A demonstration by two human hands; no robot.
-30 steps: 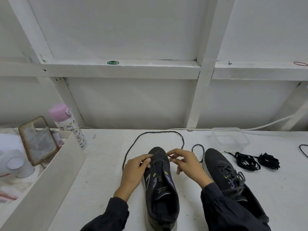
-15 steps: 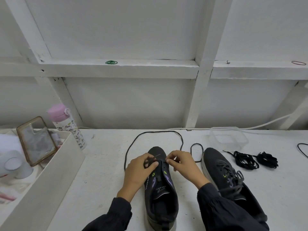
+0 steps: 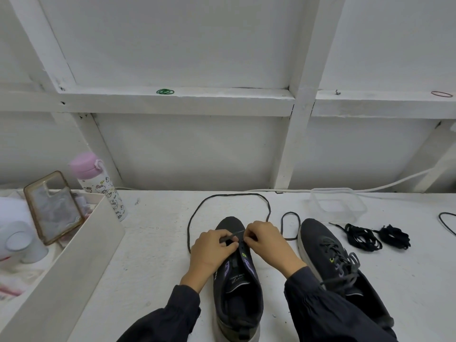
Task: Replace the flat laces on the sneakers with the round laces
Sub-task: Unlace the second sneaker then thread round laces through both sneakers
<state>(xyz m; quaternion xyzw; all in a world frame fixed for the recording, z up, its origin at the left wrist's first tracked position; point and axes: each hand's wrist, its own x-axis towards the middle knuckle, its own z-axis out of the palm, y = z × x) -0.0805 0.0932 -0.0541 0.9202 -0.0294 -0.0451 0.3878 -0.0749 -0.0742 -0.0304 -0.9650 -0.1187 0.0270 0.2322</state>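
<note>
— Left hand (image 3: 211,251) pinches the lace (image 3: 237,194) over the toe-end eyelets of the sneaker (image 3: 237,292), fingers curled round it. Right hand (image 3: 267,245) pinches the same lace just beside it. We count both as holding.

— What has changed, as we read it?

— A second ago we had the hands apart, one on each side of the toe end. Now they have closed in until the fingertips almost meet over the tongue. We judge the tip is being fed through an eyelet or passed from one hand to the other. Which one we cannot tell, because the fingers hide it.

— And the rest of the lace?

— Its long loop lies on the table (image 3: 153,243) ahead of the toe, much as before. So we think little has been pulled through yet, and this shoe is only at its first row.

— The other sneaker (image 3: 318,240)?

— Just to the right, with its grey laces (image 3: 343,262) still in. Beyond it lie two dark bundles (image 3: 362,239), well apart from the hands. Whether they are flat or round, we cannot say.

— So most of the job is ahead of us?

— We think so.
</note>
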